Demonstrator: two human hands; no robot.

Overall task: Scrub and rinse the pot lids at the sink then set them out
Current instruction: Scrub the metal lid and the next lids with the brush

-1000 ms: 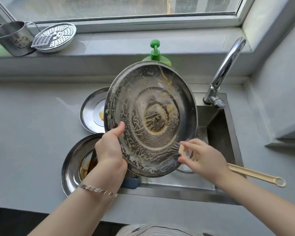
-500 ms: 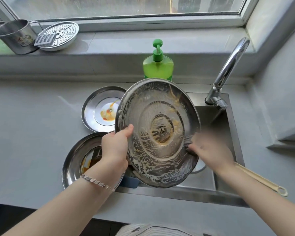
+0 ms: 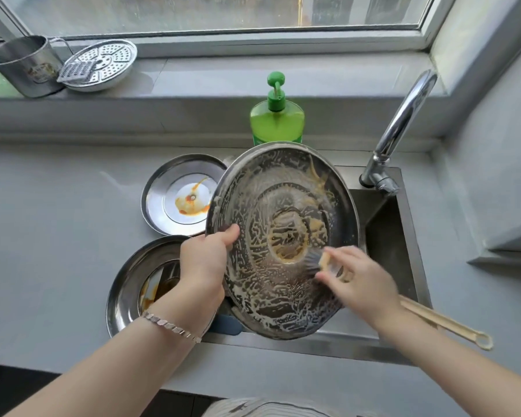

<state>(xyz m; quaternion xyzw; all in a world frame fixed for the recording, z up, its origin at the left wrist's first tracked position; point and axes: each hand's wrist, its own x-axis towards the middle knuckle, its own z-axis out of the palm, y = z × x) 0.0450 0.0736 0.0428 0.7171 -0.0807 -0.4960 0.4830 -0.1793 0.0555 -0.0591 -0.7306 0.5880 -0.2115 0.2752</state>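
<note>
Over the sink (image 3: 387,242), the left grip (image 3: 205,261) clasps the left rim of a large soapy pot lid (image 3: 265,188), thumb on its foamy inner face, so the lid stands tilted. The right grip (image 3: 363,285), motion-blurred, is curled round a long-handled brush (image 3: 447,324) whose bristles press the lid near its centre. Left of the sink, a near stained lid (image 3: 128,284) and a far stained lid (image 3: 163,191) lie on the tabletop (image 3: 57,221). Behind the sink stands a green soap bottle (image 3: 277,124).

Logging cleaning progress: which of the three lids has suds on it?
The large lid in the left hand; the far lid and near lid on the counter show only orange stains.
</note>
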